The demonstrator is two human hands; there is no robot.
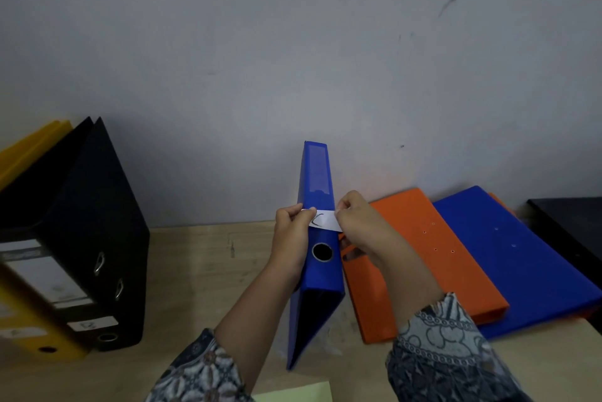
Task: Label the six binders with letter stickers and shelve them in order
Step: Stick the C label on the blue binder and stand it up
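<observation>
A blue binder (317, 180) stands upright on the wooden shelf (202, 265), spine toward me. Across its spine lies a white letter sticker (324, 221) with a "C"-like mark. My left hand (291, 232) pinches the sticker's left end, and my right hand (356, 222) pinches its right end. At the left stand a yellow binder (29, 313) and a black binder (97, 222), each with a small white label low on the spine. To the right an orange binder (423, 258) lies flat on another blue binder (527, 255).
A grey wall (293, 59) rises right behind the shelf. A dark object (573, 222) sits at the far right edge. A pale yellow-green sheet (293, 393) shows at the bottom edge. Bare shelf surface lies between the black binder and the standing blue one.
</observation>
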